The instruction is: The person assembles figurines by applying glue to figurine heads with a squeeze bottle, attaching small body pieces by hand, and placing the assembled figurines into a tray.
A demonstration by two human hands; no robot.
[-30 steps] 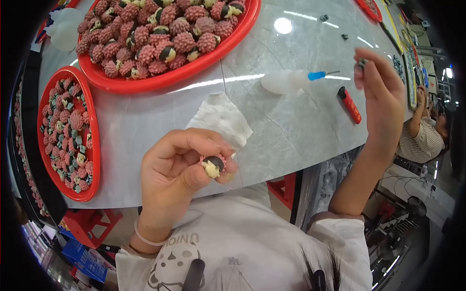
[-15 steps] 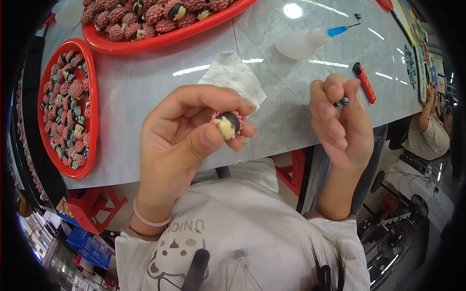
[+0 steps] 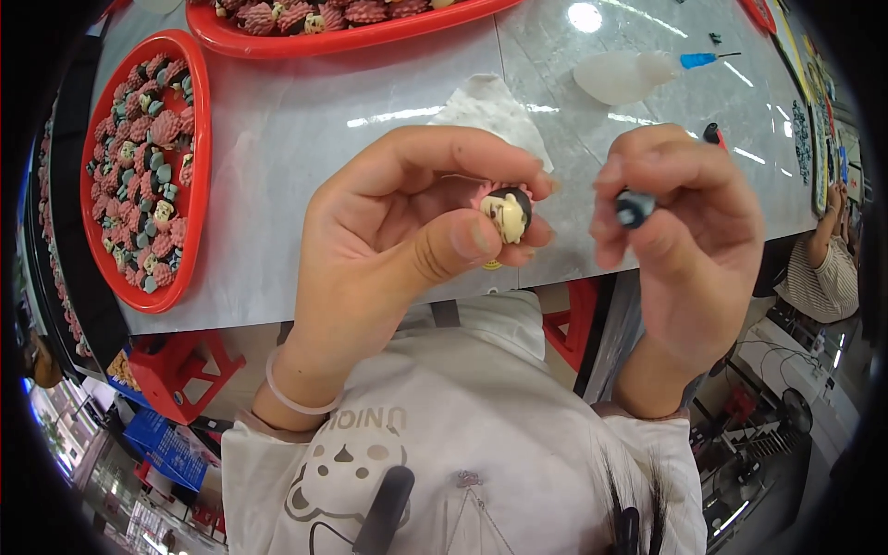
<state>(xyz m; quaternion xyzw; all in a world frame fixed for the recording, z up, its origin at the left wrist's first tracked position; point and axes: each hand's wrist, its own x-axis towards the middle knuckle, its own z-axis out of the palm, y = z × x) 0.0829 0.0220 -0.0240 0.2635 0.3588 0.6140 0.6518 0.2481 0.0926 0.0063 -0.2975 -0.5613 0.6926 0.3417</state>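
My left hand (image 3: pixel 398 213) is closed on a small figurine head (image 3: pixel 505 216), pinched between thumb and fingers. The head has a pale face, dark hair and a ridged pink part behind it. To its right, my right hand (image 3: pixel 689 231) pinches a small dark blue-grey piece (image 3: pixel 634 209) between thumb and fingers; its exact kind is too blurred to tell. The two held pieces are close together but apart. Behind my left hand a crumpled white tissue (image 3: pixel 490 102) lies on the grey table (image 3: pixel 277 166).
A red oval tray (image 3: pixel 202 185) with several small pink and grey pieces stands at the left. Another red tray (image 3: pixel 370 39) of pink heads is at the back. A white squeeze bottle (image 3: pixel 624 78) with a blue needle tip lies back right, near a red-black tool (image 3: pixel 713 135). A person (image 3: pixel 823 264) sits far right.
My right hand has turned, bringing the dark piece into clearer sight and nearer the figurine head. The head has rotated in my left hand, showing more of its face. The whole view has shifted.
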